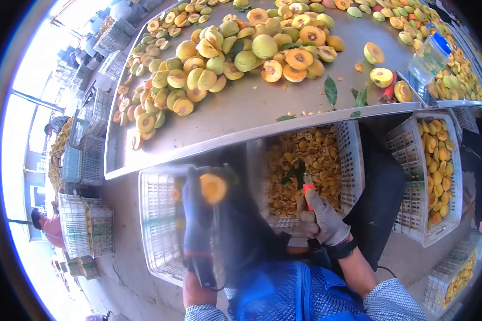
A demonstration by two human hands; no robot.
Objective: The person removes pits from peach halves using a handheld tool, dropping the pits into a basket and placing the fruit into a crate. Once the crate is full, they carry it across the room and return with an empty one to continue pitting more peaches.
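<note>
My right hand (326, 218), in a grey work glove, is closed around the red handle of a small knife (309, 189). Its blade points away from me, over a crate (351, 155) filled with small orange-brown fruit pieces. My left hand (195, 214) is gloved too and smeared by motion. At its fingers is a halved peach (213, 188), cut face up, which the hand appears to grip. Beneath the left hand stands a white crate (158, 235), its contents not clear. Ahead, whole and halved peaches (264, 47) lie heaped on a metal table (219, 115).
The table's raised metal edge (262, 127) runs just beyond my hands. On it are green leaves (331, 91), a red-handled tool (389, 88) and a clear container with a blue lid (440, 44). A crate of peach halves (436, 166) stands at right; stacked crates (85, 224) and a person (53, 230) are at left.
</note>
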